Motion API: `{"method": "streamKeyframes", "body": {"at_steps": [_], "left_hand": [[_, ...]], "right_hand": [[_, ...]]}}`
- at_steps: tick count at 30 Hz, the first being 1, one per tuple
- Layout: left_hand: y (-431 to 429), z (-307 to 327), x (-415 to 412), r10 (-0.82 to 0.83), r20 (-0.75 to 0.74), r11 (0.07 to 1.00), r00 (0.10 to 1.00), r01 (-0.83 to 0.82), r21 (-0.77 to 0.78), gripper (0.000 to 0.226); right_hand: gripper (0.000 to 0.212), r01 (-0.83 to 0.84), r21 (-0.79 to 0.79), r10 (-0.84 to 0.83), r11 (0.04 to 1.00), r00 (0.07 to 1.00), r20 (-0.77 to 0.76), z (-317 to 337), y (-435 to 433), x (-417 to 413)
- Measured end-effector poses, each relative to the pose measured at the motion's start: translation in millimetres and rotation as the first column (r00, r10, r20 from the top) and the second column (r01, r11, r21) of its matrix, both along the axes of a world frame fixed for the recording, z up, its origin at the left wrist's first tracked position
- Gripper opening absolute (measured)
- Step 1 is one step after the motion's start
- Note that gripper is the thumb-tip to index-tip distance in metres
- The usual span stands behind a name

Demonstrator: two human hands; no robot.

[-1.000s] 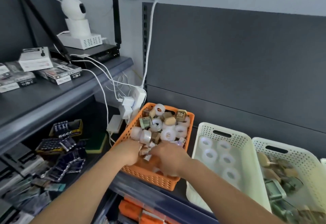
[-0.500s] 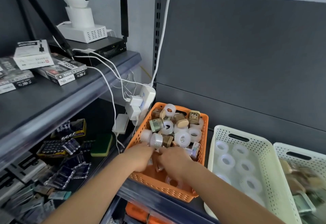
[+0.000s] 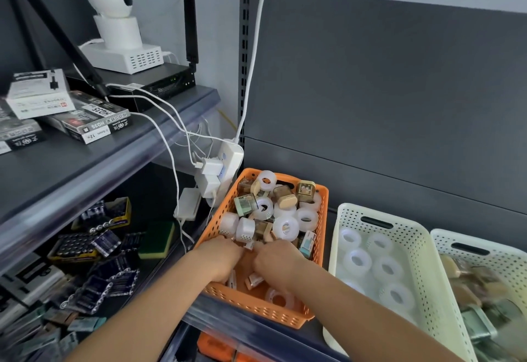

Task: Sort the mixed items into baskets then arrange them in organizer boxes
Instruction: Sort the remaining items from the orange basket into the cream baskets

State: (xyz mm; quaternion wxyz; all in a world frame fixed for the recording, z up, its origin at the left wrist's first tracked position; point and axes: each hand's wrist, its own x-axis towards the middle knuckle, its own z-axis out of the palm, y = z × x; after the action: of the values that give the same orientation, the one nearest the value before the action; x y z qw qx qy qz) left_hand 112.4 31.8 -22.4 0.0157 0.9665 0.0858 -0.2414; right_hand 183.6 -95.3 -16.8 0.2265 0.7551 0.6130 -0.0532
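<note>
Left hand (image 3: 219, 259), right hand (image 3: 278, 260) deep in orange perforated plastic basket (image 3: 256, 307); fingers buried, hold untellable. White plastic rings (image 3: 285, 227) inside: likely light, stiff, slick; pinch through hole.

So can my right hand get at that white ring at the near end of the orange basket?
Probably yes: the white ring lies uncovered in the orange basket, just by the right hand, with nothing on top.

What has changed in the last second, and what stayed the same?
The left hand and right hand keep rummaging side by side in the near end of the orange basket; nothing visibly taken out. The white basket and its rings stayed put.
</note>
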Motion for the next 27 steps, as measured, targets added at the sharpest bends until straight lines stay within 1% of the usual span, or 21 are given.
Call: {"method": "streamKeyframes", "body": {"at_steps": [5, 9, 12, 15, 18, 21, 24, 27], "left_hand": [[1, 3, 1, 0.033, -0.058, 0.996, 0.998, -0.038, -0.076, 0.022], [4, 3, 0, 0.075, -0.106, 0.982, 0.992, -0.091, -0.165, 0.02], [8, 5, -2, 0.079, -0.086, 0.97, 0.993, -0.097, -0.221, 0.018], [10, 7, -5, 0.098, 0.024, 0.96, 0.995, -0.088, -0.266, 0.016], [14, 11, -8, 0.163, 0.149, 0.938, 0.975, -0.106, -0.329, 0.014], [18, 14, -11, 0.18, 0.24, 0.946, 0.954, -0.101, -0.309, 0.007], [18, 17, -16, 0.184, 0.302, 0.954, 0.935, -0.095, -0.285, 0.006], [19, 20, -20, 0.215, 0.359, 0.944, 0.908, -0.099, -0.314, 0.005]], "right_hand": [[0.027, 0.047, 0.088, -0.043, 0.995, 0.998, -0.047, 5, -6, 1], [0.025, 0.087, 0.111, -0.08, 0.99, 0.994, -0.07, 10, -9, 1], [0.022, 0.081, 0.114, -0.074, 0.99, 0.995, -0.059, 12, -13, 1], [0.021, 0.115, 0.129, -0.105, 0.985, 0.991, -0.079, 12, -15, 0], [0.022, 0.123, 0.127, -0.115, 0.984, 0.991, -0.069, 13, -16, -1], [0.017, 0.115, 0.081, -0.113, 0.99, 0.993, -0.034, 11, -17, -3], [0.015, 0.093, 0.058, -0.094, 0.994, 0.995, 0.018, 8, -17, -3], [0.014, 0.064, 0.038, -0.067, 0.997, 0.995, 0.078, 5, -14, -3]]}}
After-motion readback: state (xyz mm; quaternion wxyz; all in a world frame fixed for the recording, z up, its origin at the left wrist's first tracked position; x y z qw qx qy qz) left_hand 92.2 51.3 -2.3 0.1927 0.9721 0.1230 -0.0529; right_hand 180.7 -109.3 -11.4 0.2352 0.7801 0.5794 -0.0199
